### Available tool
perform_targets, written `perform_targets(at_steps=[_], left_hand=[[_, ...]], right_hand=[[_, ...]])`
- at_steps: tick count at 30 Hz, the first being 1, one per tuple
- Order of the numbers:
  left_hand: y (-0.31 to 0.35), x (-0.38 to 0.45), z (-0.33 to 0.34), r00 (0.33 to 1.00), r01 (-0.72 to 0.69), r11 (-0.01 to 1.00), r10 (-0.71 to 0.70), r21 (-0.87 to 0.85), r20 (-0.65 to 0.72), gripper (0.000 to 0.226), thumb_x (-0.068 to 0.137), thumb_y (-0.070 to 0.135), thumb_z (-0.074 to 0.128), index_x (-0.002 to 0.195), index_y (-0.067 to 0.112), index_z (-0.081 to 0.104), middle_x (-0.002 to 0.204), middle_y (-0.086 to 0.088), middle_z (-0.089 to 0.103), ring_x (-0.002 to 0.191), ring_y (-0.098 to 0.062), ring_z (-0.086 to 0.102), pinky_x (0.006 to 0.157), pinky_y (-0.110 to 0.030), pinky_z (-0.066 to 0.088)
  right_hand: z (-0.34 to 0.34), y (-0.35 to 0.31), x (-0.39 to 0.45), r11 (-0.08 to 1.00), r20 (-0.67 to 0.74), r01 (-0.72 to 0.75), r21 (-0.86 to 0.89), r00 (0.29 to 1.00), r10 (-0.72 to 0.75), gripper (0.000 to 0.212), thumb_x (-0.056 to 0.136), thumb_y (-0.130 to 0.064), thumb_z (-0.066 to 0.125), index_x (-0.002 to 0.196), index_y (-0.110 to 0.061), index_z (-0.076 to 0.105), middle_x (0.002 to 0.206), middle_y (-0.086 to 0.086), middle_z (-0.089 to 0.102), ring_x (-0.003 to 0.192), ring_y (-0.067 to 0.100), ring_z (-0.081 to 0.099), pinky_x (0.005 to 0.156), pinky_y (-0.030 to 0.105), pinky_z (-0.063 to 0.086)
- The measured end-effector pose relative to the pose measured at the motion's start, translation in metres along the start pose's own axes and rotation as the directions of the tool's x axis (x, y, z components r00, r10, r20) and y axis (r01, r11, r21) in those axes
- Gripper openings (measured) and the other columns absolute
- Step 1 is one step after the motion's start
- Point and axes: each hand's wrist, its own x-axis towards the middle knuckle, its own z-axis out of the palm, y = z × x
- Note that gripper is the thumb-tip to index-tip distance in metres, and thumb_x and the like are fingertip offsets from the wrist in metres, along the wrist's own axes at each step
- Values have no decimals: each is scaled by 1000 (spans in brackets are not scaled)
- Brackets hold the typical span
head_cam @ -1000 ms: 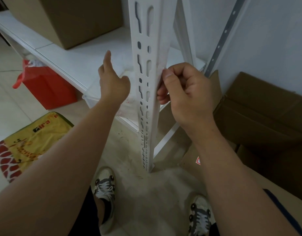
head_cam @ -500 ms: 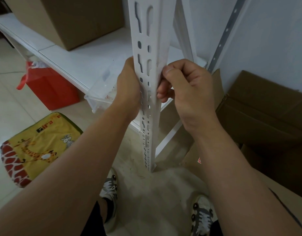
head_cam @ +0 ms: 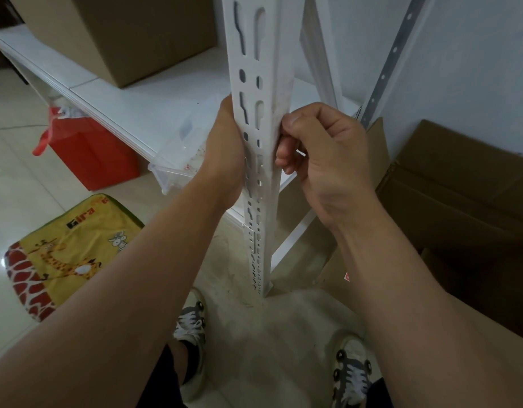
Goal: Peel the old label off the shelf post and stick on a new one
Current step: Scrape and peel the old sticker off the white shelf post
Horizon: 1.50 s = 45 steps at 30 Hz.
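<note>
The white slotted metal shelf post (head_cam: 261,148) stands upright in the middle of the view, its foot on the pale floor between the person's two sneakers. The left hand (head_cam: 224,148) wraps the post's left edge — fingers hidden behind it. The right hand (head_cam: 322,151) has its fingers curled, thumb and fingertips pinching at the post's right edge; a label there may be what it holds, but none shows clearly. A brown cardboard box (head_cam: 142,33) sits on the white shelf (head_cam: 166,98) behind.

You're in a storeroom: white slotted metal shelving (head_cam: 258,119) carries a cardboard box (head_cam: 136,33), more brown cartons (head_cam: 460,195) lean against the wall, and a red bag (head_cam: 86,151) sits on the tiled floor (head_cam: 15,178).
</note>
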Motion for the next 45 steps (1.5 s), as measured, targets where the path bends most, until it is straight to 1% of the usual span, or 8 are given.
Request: perform_targets(at_steps=[12, 15, 17, 21, 29, 34, 39, 45], left_hand=[[5, -12, 11, 980, 9, 999, -16, -38, -199, 66, 106, 37, 21, 53, 27, 59, 50, 7, 56, 51, -7, 57, 61, -24, 49], [5, -12, 14, 955, 34, 999, -33, -2, -294, 63, 100, 59, 24, 103, 13, 66, 87, -3, 71, 85, -14, 69, 82, -32, 54], [-4, -9, 13, 944, 38, 999, -31, 14, -327, 91, 81, 82, 27, 138, 13, 46, 131, -18, 58, 122, -32, 57, 104, -52, 45], [-13, -22, 25, 921, -149, 986, 167, 78, -351, 78, 84, 75, 25, 147, 30, 25, 144, -24, 39, 131, -41, 43, 106, -62, 39], [-28, -41, 42, 889, -312, 925, 365, 217, -276, 72, 96, 47, 24, 154, 9, 4, 154, -18, 22, 141, -33, 31, 108, -54, 41], [-29, -40, 43, 876, -334, 914, 391, 233, -280, 70, 97, 46, 24, 154, 10, 3, 159, -12, 15, 148, -24, 20, 115, -49, 33], [-29, -40, 46, 872, -331, 917, 388, 224, -298, 72, 97, 49, 23, 155, 13, 0, 161, -9, 10, 150, -21, 15, 119, -48, 27], [-30, -40, 48, 868, -325, 915, 389, 238, -310, 73, 96, 50, 21, 154, 14, -4, 163, -6, 4, 151, -18, 9, 121, -48, 22]], right_hand=[[8, 2, -2, 998, -90, 44, -41, 995, -48, 20, 88, 2, 53, 69, 1, 59, 49, 3, 54, 45, 11, 47, 48, 20, 42], [7, 5, -2, 1000, -88, 27, -6, 996, -28, 19, 89, 0, 53, 71, 2, 59, 49, 2, 53, 45, 11, 47, 49, 23, 42], [4, 5, -3, 998, -42, -1, 61, 999, 4, 22, 90, -1, 52, 68, -2, 59, 51, 4, 54, 48, 14, 48, 51, 27, 42], [-5, 1, -2, 992, 59, -21, 120, 998, 14, 26, 92, 0, 50, 69, -6, 60, 55, 8, 58, 52, 19, 52, 51, 27, 44], [-8, -8, -5, 943, 56, 134, -305, 991, -123, 12, 91, -6, 60, 82, 0, 64, 62, 2, 66, 55, 14, 63, 54, 22, 53], [-17, -12, -5, 752, 151, 280, -597, 960, -238, 8, 94, -23, 60, 92, -15, 62, 79, -12, 66, 75, 8, 65, 69, 25, 56], [-16, -11, -5, 597, 228, 380, -707, 921, -317, 16, 96, -26, 55, 97, -12, 62, 79, -11, 63, 80, 9, 62, 67, 28, 52], [-17, -9, -2, 589, 216, 388, -709, 915, -342, 16, 98, -25, 53, 96, -12, 61, 78, -8, 64, 76, 10, 63, 65, 30, 53]])
